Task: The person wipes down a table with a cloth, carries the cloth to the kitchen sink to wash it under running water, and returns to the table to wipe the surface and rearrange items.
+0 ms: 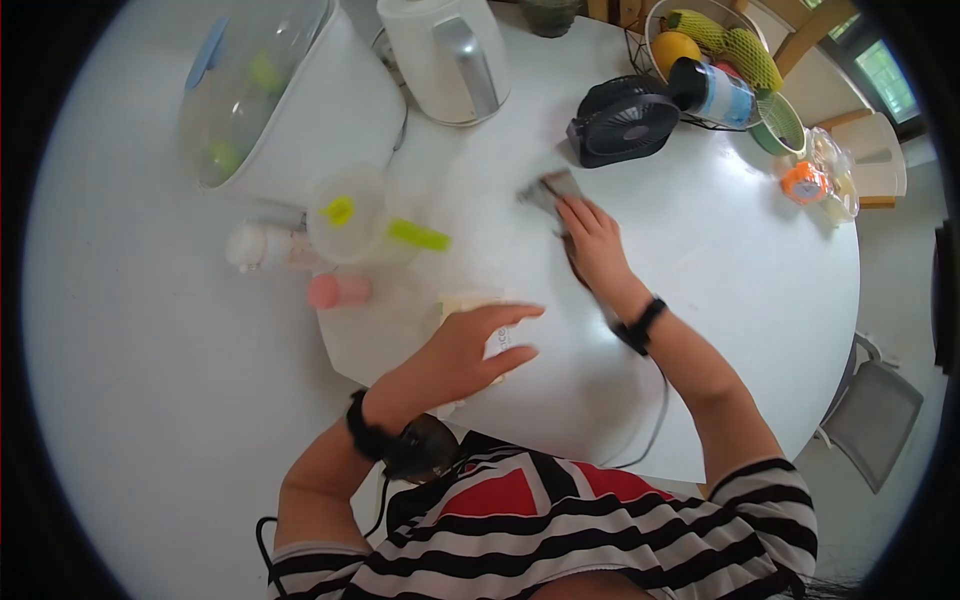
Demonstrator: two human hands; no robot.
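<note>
My right hand (pixel 598 245) presses a grey cloth (pixel 556 187) against the white table (pixel 735 300), right of the middle and below a black fan (pixel 625 120). My left hand (pixel 462 352) hovers over a pale packet (pixel 470 303) near the table's front edge, its thumb and fingers apart with nothing between them. Part of the packet is hidden under that hand. Left of the cloth stands a clear pitcher (pixel 355 225) with a green handle. A pink-capped container (pixel 338 291) lies just below the pitcher.
At the back stand a white kettle (pixel 430 60) and a large lidded white bin (pixel 330 120). A fruit basket (pixel 672 45), a dark-capped bottle (pixel 728 95), a green bowl (pixel 780 125) and an orange roll (pixel 803 183) line the right. A white bottle (pixel 262 247) lies at left.
</note>
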